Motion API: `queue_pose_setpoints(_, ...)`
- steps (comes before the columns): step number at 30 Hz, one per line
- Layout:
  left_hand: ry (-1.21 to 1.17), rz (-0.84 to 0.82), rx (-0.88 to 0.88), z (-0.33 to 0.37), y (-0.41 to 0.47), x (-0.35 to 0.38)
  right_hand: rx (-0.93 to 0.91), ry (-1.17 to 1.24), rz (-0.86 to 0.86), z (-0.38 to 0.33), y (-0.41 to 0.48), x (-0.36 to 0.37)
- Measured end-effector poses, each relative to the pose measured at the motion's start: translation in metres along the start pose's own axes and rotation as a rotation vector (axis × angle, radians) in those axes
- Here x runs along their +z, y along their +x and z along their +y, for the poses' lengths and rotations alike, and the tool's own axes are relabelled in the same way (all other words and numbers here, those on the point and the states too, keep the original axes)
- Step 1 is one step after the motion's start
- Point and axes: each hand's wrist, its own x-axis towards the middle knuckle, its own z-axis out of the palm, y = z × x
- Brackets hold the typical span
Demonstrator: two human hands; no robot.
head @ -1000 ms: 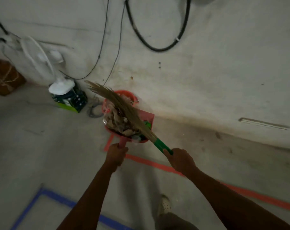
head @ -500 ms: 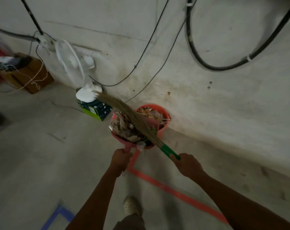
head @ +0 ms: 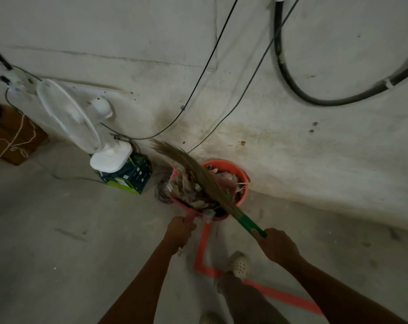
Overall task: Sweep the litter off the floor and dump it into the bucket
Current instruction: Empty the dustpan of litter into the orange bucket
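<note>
Hands [head: 226, 239] hold loaded dustpan [head: 193, 195], broom [head: 205, 181] over bucket [head: 242, 174].

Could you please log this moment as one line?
left hand grips red plastic dustpan | right hand grips green-handled grass broom | litter in dustpan, at orange plastic bucket

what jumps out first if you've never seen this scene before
The eye lands mid-frame on the red dustpan heaped with litter, gripped by the left hand right against the orange bucket at the foot of the wall. The grass broom, its green handle in the right hand, lies across the heap. To the left, a white fan stands on a green box.
</note>
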Motion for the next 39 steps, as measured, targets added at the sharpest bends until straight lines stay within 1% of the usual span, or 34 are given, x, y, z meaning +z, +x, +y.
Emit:
queue_pose_setpoints(7,0.092,-0.083,-0.087,0.045,0.098,0.015,0.098,0.064,-0.096,-0.001,0.096,-0.005)
queue_pose_setpoints(13,0.131,-0.155,-0.154,0.076,0.194,0.040,0.186,0.051,-0.157,0.008,0.180,0.001)
queue_pose_setpoints(17,0.167,-0.190,-0.267,0.081,0.258,0.062,0.239,0.020,-0.194,0.016,0.234,0.021)
queue_pose_setpoints(22,0.357,-0.265,-0.406,0.078,0.344,0.088,0.285,-0.073,-0.186,0.022,0.291,0.061)
queue_pose_setpoints(23,0.377,-0.273,-0.419,0.077,0.360,0.093,0.293,-0.079,-0.186,0.024,0.302,0.069)
queue_pose_setpoints(26,0.452,-0.306,-0.386,0.076,0.399,0.108,0.325,-0.094,-0.186,0.025,0.328,0.090)
queue_pose_setpoints(29,0.508,-0.363,-0.381,0.075,0.429,0.126,0.345,-0.098,-0.195,0.025,0.346,0.105)
queue_pose_setpoints(31,0.532,-0.405,-0.408,0.070,0.446,0.136,0.343,-0.098,-0.192,0.024,0.355,0.114)
queue_pose_setpoints(36,0.593,-0.427,-0.427,0.058,0.463,0.140,0.357,-0.103,-0.180,0.018,0.368,0.124)
queue_pose_setpoints(39,0.569,-0.423,-0.418,0.067,0.455,0.128,0.383,-0.107,-0.171,0.010,0.356,0.113)
